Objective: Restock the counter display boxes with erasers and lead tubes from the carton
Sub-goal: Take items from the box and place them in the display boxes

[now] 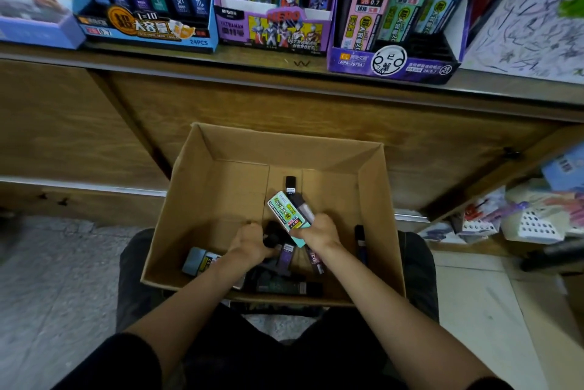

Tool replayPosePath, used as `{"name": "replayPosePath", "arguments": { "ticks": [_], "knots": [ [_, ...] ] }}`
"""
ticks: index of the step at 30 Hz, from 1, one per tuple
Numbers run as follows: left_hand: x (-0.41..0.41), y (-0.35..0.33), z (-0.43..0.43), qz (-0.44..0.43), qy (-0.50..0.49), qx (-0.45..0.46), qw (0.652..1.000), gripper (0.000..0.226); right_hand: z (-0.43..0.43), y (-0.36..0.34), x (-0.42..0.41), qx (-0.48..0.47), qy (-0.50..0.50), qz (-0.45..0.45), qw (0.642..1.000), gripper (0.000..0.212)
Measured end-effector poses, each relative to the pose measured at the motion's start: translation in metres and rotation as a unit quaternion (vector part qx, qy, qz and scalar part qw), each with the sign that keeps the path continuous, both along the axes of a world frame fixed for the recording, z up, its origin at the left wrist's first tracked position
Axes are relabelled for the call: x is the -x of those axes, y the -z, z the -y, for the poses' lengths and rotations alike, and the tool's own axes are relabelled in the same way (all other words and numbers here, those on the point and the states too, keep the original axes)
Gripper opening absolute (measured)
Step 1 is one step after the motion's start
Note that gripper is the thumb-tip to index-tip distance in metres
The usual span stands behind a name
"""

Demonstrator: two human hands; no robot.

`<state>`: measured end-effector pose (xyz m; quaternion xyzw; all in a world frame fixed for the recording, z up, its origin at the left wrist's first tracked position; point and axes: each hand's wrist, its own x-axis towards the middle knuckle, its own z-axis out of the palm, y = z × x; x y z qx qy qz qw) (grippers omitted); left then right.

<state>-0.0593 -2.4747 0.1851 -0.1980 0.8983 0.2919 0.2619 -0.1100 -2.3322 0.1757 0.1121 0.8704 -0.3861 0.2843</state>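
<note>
Brown cardboard is what you see first: the open carton (189,200) rests on the seated person's lap, its far wall facing the wooden counter (189,58). The right hand (319,233) is raised over the right half of the carton, fingers wrapped round a mint-green lead tube (286,211) whose label tilts up and to the left; a clear, purplish tube (305,209) is pinched behind it in the same grasp. The left hand (249,242) is down inside, near the middle, fingers curled over a dark item (271,236) that I can't make out. Loose tubes lie along the carton's near edge: a grey-blue pack (197,261) at the near left corner, a long dark tube (284,287) against the near wall, and a slim one (360,241) by the right wall. Up on the counter three display boxes stand side by side: a blue box (142,32) at the left, a purple cartoon-hero box (271,32) in the middle, and a purple box (395,64) of pastel packs at the right.
</note>
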Motion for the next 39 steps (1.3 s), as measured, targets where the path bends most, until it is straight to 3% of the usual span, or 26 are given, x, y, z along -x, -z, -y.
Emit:
{"name": "replayPosePath", "arguments": {
  "ticks": [3,8,10,13,17,21,23,29,33,37,39],
  "knots": [
    [0.002,0.000,0.003,0.008,0.000,-0.023,1.000,0.028,-0.006,-0.002,-0.003,0.051,0.043,0.019,0.998,0.045],
    [-0.004,0.001,0.002,-0.035,-0.004,-0.084,0.996,0.046,-0.013,-0.002,-0.008,0.108,0.095,-0.013,0.990,0.020],
    [-0.006,-0.002,0.004,-0.060,-0.035,-0.107,0.992,0.042,-0.017,-0.004,-0.009,0.147,0.116,-0.002,0.982,0.013],
    [-0.007,-0.008,0.013,-0.085,-0.128,-0.165,0.974,0.025,-0.022,-0.010,-0.008,0.205,0.137,0.027,0.969,0.014],
    [-0.005,-0.013,0.019,-0.107,-0.251,-0.260,0.926,0.013,-0.026,-0.019,-0.008,0.251,0.151,0.024,0.956,0.022],
    [0.003,-0.023,0.020,-0.137,-0.276,-0.301,0.902,0.006,-0.028,-0.033,-0.002,0.287,0.179,0.030,0.940,0.017],
    [0.010,-0.031,0.018,-0.158,-0.270,-0.317,0.895,0.006,-0.028,-0.041,0.002,0.304,0.176,0.033,0.936,0.026],
    [0.022,-0.059,0.000,-0.165,-0.264,-0.354,0.882,0.027,-0.026,-0.063,0.005,0.374,0.199,0.046,0.905,0.033],
    [0.028,-0.076,-0.011,-0.042,-0.343,-0.533,0.772,0.041,-0.018,-0.081,0.009,0.426,0.242,0.049,0.870,0.025],
    [0.025,-0.081,-0.014,-0.002,-0.276,-0.529,0.802,0.086,-0.011,-0.095,0.007,0.450,0.227,0.054,0.862,0.027],
    [0.023,-0.081,-0.014,-0.031,-0.261,-0.525,0.809,0.089,-0.008,-0.099,0.005,0.462,0.228,0.061,0.855,0.038]
  ]
}}
